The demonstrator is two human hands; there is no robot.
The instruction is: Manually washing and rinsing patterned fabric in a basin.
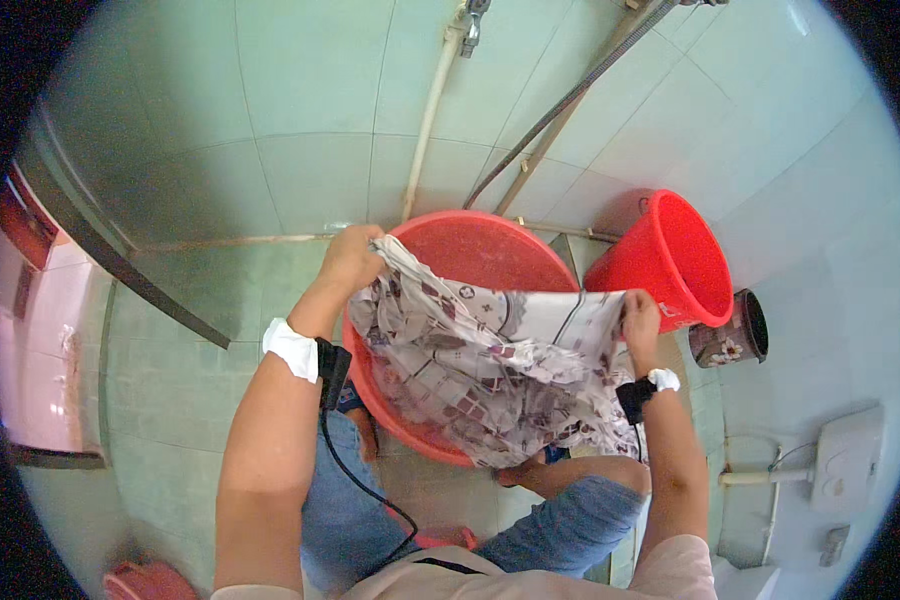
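A wet-looking, patterned white and brown cloth (487, 360) is stretched between my hands above a large red plastic basin (465, 244). My left hand (356, 257) grips a bunched edge of it over the basin's upper left rim. At the right, my right hand (640, 319) pinches another part of the edge, close to a red bucket. Between the hands the edge hangs in a shallow curve. The lower part of the cloth lies in folds in the basin and spreads over its lower right rim. My right fingertips are partly hidden by the cloth.
Right of the basin a red bucket (690, 262) leans beside a small floral bin (727, 337). A hose (562, 105) and a pipe (431, 120) run down the tiled wall behind. A toilet cistern (844, 457) is at the far right. A red plastic item (146, 581) sits at lower left.
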